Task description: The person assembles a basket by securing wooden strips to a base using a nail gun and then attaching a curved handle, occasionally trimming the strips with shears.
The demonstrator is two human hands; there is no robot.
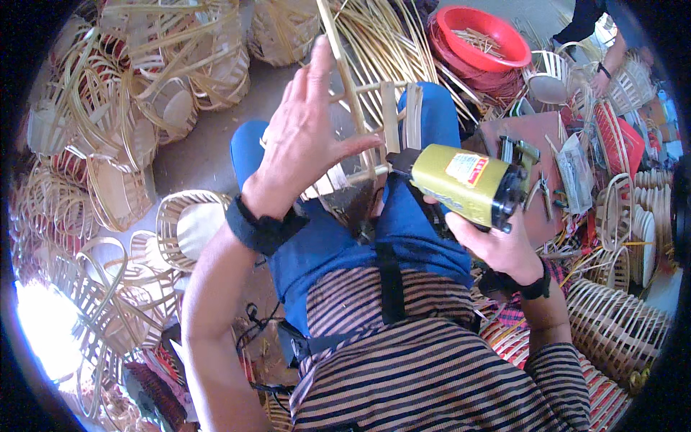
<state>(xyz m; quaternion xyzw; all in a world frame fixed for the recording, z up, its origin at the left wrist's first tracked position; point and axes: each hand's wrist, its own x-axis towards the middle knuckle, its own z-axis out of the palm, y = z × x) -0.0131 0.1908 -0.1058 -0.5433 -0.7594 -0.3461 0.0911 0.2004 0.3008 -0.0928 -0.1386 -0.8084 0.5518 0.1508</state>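
A pale bamboo basket frame (pixel 389 115) with a tall handle strip rests between my knees. My left hand (pixel 304 129) is open beside it, fingers stretched up along the handle strip and thumb reaching across the frame's lower part. In my right hand (pixel 497 241) is a yellow-green power tool (pixel 455 181), boxy, with a black end and a sticker on top. Its black nose points left and meets or nearly meets the frame near my left thumb. The tool body hides most of my right fingers, which are closed round it from below.
Many woven baskets (pixel 194 223) crowd the left, with more stacked at right (pixel 619 317). Long bamboo strips (pixel 389 36) lie ahead, beside a red basin (pixel 482 36) holding short pieces. A reddish board (pixel 522 133) at right carries pliers and small tools. Another person's hand (pixel 601 81) shows at far right.
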